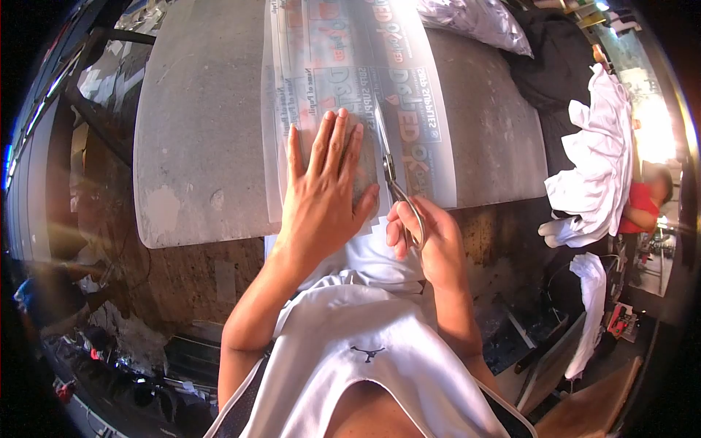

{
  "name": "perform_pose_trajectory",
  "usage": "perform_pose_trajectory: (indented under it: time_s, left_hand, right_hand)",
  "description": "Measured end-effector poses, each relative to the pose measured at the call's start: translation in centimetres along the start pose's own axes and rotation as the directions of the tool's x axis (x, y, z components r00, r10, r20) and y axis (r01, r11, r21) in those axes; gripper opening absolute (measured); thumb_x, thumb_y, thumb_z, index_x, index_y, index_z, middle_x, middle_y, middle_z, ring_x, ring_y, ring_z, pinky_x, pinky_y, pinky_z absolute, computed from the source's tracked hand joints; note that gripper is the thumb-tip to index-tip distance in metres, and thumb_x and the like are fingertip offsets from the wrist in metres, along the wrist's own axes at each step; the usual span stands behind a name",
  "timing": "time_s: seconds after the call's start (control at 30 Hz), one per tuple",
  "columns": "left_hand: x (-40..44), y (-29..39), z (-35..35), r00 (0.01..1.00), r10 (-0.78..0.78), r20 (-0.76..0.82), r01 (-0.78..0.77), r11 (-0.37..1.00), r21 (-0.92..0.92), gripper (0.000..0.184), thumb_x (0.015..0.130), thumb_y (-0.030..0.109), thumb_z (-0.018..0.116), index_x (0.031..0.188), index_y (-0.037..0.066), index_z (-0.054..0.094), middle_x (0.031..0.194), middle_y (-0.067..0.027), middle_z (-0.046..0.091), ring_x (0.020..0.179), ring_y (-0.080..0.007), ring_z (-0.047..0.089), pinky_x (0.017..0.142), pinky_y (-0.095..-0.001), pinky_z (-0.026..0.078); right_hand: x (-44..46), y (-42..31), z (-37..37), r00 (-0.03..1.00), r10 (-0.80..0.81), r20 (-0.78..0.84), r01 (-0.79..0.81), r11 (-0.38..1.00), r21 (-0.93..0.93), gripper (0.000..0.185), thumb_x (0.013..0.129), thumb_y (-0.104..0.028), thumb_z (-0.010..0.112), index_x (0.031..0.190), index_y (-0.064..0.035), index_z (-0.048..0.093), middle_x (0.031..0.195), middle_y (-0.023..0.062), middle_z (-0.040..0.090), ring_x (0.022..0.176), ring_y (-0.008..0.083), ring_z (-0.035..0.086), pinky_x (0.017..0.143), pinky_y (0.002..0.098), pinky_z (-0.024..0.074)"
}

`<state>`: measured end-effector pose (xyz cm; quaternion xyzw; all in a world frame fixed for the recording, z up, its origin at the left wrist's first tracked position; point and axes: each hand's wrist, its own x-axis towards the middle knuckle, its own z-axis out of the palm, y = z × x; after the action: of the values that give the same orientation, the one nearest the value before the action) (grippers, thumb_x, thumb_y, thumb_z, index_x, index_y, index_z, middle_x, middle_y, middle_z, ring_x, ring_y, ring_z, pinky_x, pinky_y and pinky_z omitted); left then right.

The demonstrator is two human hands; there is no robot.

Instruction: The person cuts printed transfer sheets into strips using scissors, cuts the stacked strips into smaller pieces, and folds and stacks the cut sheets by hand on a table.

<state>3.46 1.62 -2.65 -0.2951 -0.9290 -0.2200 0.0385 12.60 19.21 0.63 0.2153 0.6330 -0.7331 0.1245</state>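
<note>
A long translucent printed sheet runs from the far edge of the grey table to its near edge, with mirrored lettering on it. My left hand lies flat on the sheet, fingers stretched out and apart. To its right, my right hand holds metal scissors by the handles. Their blades point away from me, over the sheet, and look nearly closed. A cut edge seems to run beside the blades, between two printed strips.
White cloth hangs in a bunch at the right of the table. A shiny plastic bundle lies at the far right corner beside dark fabric. A person in red is partly visible at the far right.
</note>
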Motion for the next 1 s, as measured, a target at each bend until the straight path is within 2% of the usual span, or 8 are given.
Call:
perform_pose_trajectory:
  time_s: [0.77,0.83,1.0]
  left_hand:
    - [0.3,0.0,-0.2,0.999,-0.009,0.044,0.009,1.000,-0.002,0.082,0.097,0.041,0.066,0.161,0.001,0.034,0.169,-0.0205,0.029,0.160,-0.0326,0.020,0.128,-0.0617,0.007]
    - [0.3,0.0,0.0,1.000,-0.004,0.006,0.004,1.000,0.008,0.080,0.094,0.043,0.065,0.156,-0.002,0.043,0.167,-0.0214,0.032,0.159,-0.0330,0.024,0.127,-0.0630,0.010]
    - [0.4,0.0,-0.3,1.000,-0.008,0.023,0.008,1.000,0.001,0.080,0.094,0.043,0.065,0.155,-0.003,0.043,0.167,-0.0216,0.032,0.159,-0.0331,0.024,0.127,-0.0629,0.010]
  right_hand:
    - [2.0,-1.2,0.4,1.000,-0.007,-0.005,0.007,1.000,0.014,0.034,0.107,-0.035,0.064,0.099,-0.0029,0.064,0.076,0.0043,0.066,0.060,0.0080,0.059,0.058,0.0232,0.0473]
    - [2.2,-1.4,0.5,1.000,0.003,-0.003,-0.003,1.000,0.021,0.033,0.107,-0.035,0.064,0.099,-0.0029,0.064,0.076,0.0041,0.066,0.060,0.0078,0.058,0.058,0.0230,0.0471]
    - [2.9,-1.4,0.4,1.000,-0.010,-0.003,0.010,1.000,0.025,0.034,0.107,-0.035,0.064,0.098,-0.0028,0.064,0.076,0.0039,0.066,0.060,0.0077,0.058,0.057,0.0228,0.0467]
